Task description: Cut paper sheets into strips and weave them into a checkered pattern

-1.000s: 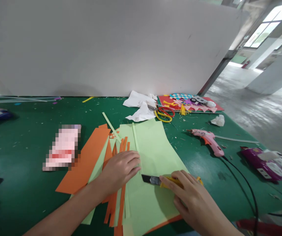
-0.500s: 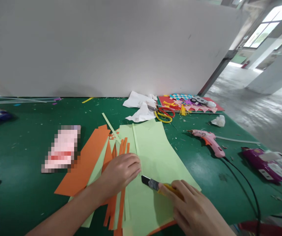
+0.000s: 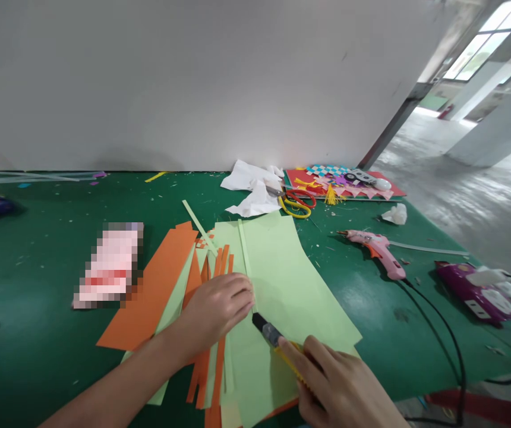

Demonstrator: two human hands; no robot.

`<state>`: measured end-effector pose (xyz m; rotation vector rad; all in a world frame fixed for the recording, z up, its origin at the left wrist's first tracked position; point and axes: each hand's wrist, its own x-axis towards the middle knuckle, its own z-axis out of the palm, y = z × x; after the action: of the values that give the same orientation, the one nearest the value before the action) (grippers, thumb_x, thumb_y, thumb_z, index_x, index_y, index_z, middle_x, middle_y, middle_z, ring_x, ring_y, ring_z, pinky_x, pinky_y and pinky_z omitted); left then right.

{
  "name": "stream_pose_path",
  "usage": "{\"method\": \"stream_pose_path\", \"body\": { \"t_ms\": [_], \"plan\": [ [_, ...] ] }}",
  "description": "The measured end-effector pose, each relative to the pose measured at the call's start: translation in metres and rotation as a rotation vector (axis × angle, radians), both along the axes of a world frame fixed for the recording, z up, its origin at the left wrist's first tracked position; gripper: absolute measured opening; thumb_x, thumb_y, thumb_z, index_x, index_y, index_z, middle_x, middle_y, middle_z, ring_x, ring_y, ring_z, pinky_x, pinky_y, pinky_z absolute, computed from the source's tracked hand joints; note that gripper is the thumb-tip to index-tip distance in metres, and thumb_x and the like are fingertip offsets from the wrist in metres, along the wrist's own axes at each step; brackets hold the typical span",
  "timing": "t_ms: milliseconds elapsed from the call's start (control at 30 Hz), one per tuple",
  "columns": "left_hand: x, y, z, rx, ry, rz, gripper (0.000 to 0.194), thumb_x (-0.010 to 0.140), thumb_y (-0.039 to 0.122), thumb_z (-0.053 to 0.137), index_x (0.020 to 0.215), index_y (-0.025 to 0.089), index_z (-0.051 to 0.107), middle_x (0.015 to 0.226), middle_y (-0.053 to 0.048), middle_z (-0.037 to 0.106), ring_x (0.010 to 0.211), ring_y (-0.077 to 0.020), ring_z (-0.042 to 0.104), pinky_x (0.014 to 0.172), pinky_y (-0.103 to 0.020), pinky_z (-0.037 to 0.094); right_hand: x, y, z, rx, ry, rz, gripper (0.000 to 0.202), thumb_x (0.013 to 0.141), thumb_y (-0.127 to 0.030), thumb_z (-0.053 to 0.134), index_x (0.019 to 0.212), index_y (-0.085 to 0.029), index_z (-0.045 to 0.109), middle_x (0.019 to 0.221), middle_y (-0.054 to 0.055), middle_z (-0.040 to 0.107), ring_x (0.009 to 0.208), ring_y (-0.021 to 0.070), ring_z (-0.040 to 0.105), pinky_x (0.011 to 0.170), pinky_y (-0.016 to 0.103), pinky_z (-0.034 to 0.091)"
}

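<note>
My right hand [image 3: 331, 374] grips a yellow cutter knife [image 3: 289, 356], its dark blade lying on a light green sheet [image 3: 300, 285]. The blade tip is beside the end of a narrow light green strip [image 3: 245, 252] on that sheet. My left hand [image 3: 226, 300] presses down at the strip's lower end with its fingers together; whatever is under the fingertips is hidden. Below and beside my left wrist lie several thin orange strips [image 3: 221, 356]. A wide orange sheet [image 3: 153, 285] lies to the left, over more green paper.
Scissors [image 3: 297, 205] and crumpled white paper [image 3: 255, 199] lie at the table's back. A pink glue gun [image 3: 382, 252] with a black cord and a purple packet [image 3: 473, 291] are on the right. A blurred-out pink item [image 3: 113, 261] lies left. A grey panel [image 3: 184, 83] stands behind.
The knife has turned to a steeper angle, and its tip has shifted slightly left. My right hand has moved a little lower. The whole view has shifted slightly.
</note>
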<state>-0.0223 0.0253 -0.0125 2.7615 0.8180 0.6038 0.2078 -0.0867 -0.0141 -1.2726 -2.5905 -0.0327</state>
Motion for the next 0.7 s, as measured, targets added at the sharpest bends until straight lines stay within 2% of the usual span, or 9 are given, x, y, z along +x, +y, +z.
{"method": "stream_pose_path", "body": {
  "t_ms": [300,700],
  "plan": [
    [0.0013,0.0006,0.0047,-0.022,-0.007,-0.008,0.024,0.097,0.019,0.04,0.093,0.019,0.064,0.094,-0.005,0.066,0.097,-0.017,0.06,0.086,-0.033,0.052,0.0018,-0.0036,0.0004,-0.007,0.014,-0.016,0.051,0.073,-0.009,0.04,0.123,-0.014,0.049,0.076,0.003,0.061,0.055,0.0149,0.062,0.04,0.024,0.045],
    [0.0007,0.0006,0.0027,-0.018,0.01,-0.002,0.024,0.098,0.021,0.041,0.093,0.017,0.064,0.097,-0.005,0.067,0.099,-0.0186,0.06,0.087,-0.035,0.052,0.001,-0.0045,0.0002,-0.058,0.016,-0.037,0.052,0.075,-0.011,0.04,0.126,-0.014,0.047,0.081,0.004,0.062,0.058,0.0158,0.063,0.042,0.026,0.045]
  ]
}}
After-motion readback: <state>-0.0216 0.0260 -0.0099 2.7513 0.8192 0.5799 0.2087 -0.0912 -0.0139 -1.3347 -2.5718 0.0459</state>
